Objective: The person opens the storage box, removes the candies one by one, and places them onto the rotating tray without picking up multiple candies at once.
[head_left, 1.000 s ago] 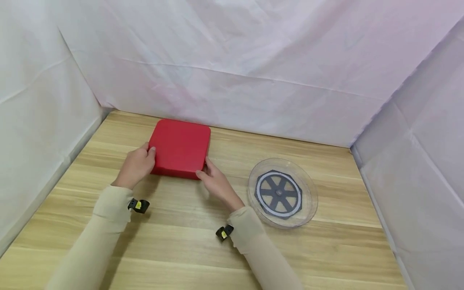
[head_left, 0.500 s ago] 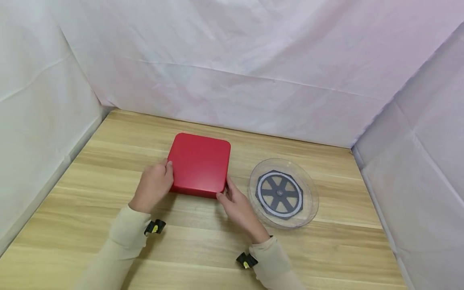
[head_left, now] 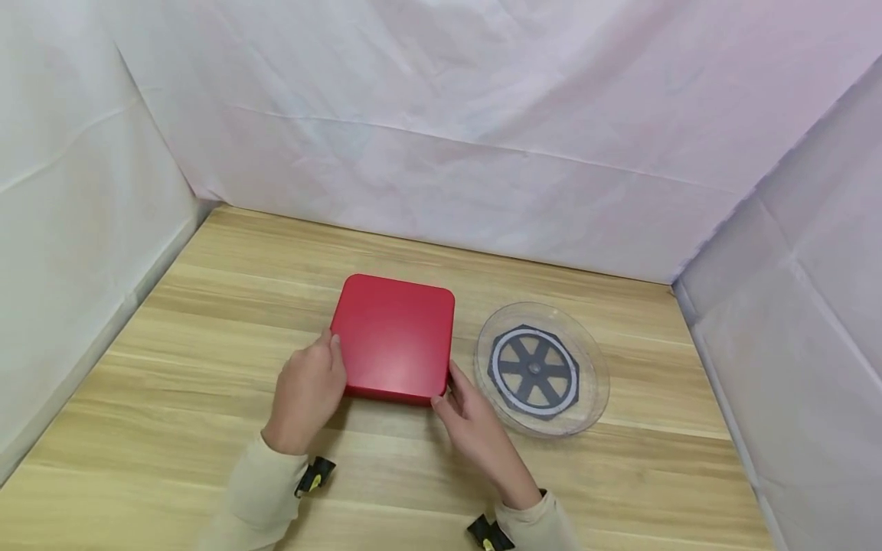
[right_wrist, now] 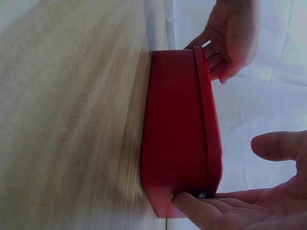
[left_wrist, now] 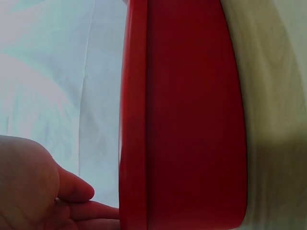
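Observation:
A red square box (head_left: 393, 337) with rounded corners and a lid stands upright on the table, left of the middle in the head view. My left hand (head_left: 306, 394) holds its left side, with the thumb by the top edge. At the front right corner, my right hand (head_left: 482, 432) holds the box. In the right wrist view, the right hand's fingers (right_wrist: 206, 211) lie against the box near this corner, and its thumb is apart from the lid. The left wrist view shows the box's side wall and lid rim (left_wrist: 133, 120) close up.
To the right of the box, close by my right hand, is a clear round dish-like disc (head_left: 596, 375) with a dark spoked wheel (head_left: 534, 370) at its centre. Pale cloth walls (head_left: 441, 115) close off the back and both sides of the wooden table (head_left: 227, 306).
Both hands have brought the red box from the back left toward me and to the right, closer to the clear disc. The movement is smaller over the last half second. The disc stays put.

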A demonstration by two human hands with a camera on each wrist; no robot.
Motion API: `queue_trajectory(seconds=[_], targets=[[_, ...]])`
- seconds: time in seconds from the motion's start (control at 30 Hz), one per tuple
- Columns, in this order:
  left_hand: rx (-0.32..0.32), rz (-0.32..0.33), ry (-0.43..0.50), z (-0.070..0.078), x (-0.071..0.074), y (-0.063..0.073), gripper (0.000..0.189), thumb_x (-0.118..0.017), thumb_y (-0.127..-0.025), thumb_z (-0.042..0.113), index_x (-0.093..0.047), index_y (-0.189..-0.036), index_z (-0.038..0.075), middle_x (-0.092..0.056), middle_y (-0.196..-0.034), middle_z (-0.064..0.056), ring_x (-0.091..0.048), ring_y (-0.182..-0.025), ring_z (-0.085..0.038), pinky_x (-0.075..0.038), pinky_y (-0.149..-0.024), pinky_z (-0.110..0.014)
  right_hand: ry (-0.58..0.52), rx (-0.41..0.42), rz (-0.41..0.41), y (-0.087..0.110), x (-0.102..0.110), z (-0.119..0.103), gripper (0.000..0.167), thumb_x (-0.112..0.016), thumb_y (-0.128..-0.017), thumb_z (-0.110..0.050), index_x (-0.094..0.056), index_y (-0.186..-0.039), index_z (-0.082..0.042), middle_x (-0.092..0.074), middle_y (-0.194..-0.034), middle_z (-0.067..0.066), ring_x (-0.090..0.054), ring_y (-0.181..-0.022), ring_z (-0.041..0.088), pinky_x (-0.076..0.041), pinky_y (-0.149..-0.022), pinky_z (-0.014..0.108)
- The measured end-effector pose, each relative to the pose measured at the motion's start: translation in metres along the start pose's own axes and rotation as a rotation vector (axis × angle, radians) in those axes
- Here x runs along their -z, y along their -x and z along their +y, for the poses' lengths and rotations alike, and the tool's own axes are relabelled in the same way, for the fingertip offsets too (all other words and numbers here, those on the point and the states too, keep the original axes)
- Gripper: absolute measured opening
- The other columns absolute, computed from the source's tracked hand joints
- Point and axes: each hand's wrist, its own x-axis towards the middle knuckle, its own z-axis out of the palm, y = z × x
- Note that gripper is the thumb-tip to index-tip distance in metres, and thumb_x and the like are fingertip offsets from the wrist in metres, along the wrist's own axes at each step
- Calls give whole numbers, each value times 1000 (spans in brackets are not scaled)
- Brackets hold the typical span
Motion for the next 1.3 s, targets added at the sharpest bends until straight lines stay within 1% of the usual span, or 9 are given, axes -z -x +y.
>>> queue_trajectory(seconds=[0.17, 0.4, 0.53, 0.67, 0.77, 0.9, 1.13, 1.23, 1.3], targets=[[-4, 36, -4, 4, -5, 12, 46, -45, -115, 13, -54, -145, -21, -64, -70, -23, -57, -61, -23, -47, -48, -37, -13, 7, 15, 11, 3, 1, 68, -58, -111, -18, -29, -169, -2, -36, -173, 18, -42, -158, 35, -41, -125, 48], [-35, 83, -18, 7, -9, 22, 43, -47, -113, 11, -58, -139, -22, -73, -99, -38, -78, -82, -42, -60, -57, -52, 20, -7, 29, 19, 11, -3, 61, -60, -109, -17, -40, -163, 3, -50, -163, 25, -55, -148, 40, -51, -118, 46], [-36, 88, -29, 9, -9, 23, 40, -48, -113, 10, -63, -134, -20, -73, -89, -35, -75, -72, -36, -56, -50, -46, 77, -3, 45, 19, 15, -5, 57, -60, -108, -17, -46, -159, 3, -58, -156, 25, -61, -141, 40, -54, -115, 49], [-27, 77, -41, 10, -7, 22, 33, -47, -112, 11, -72, -102, -8, -60, -63, -17, -60, -57, -24, -46, -45, -38, 100, -15, 50, 20, 17, -6, 53, -61, -108, -18, -51, -155, 2, -62, -151, 23, -64, -138, 39, -55, -113, 49], [-8, 65, -44, 10, -5, 21, 41, -45, -113, 12, -58, -75, 3, -43, -55, -4, -47, -53, -20, -38, -45, -33, 107, -20, 45, 20, 20, -7, 53, -63, -107, -19, -52, -154, 4, -64, -149, 23, -66, -135, 39, -56, -112, 50], [7, 77, -63, 11, 0, 19, 50, -42, -113, 13, -47, -63, 10, -37, -55, -1, -44, -53, -20, -35, -45, -33, 118, -22, 44, 20, 25, -9, 57, -66, -106, -20, -50, -153, 8, -69, -142, 22, -70, -128, 37, -58, -109, 52], [44, 55, -71, 12, 7, 12, 47, -43, -114, 18, -52, -69, 8, -38, -57, -2, -42, -55, -21, -35, -47, -33, 154, -37, 43, 16, 33, -12, 64, -66, -106, -23, -45, -158, 8, -69, -142, 19, -72, -126, 34, -59, -108, 51], [43, 51, -30, 13, 7, 8, 39, -43, -115, 19, -65, -89, 0, -55, -70, -13, -58, -68, -29, -51, -57, -41, 151, -41, 49, 12, 32, -15, 67, -64, -108, -23, -39, -163, 6, -57, -157, 23, -63, -140, 39, -53, -115, 52], [44, 26, 23, 13, 7, 4, 38, -43, -115, 21, -68, -120, -8, -71, -102, -25, -71, -97, -39, -63, -82, -53, 153, -48, 59, 8, 31, -16, 70, -63, -108, -25, -34, -167, 2, -48, -166, 23, -57, -147, 40, -49, -119, 54]])
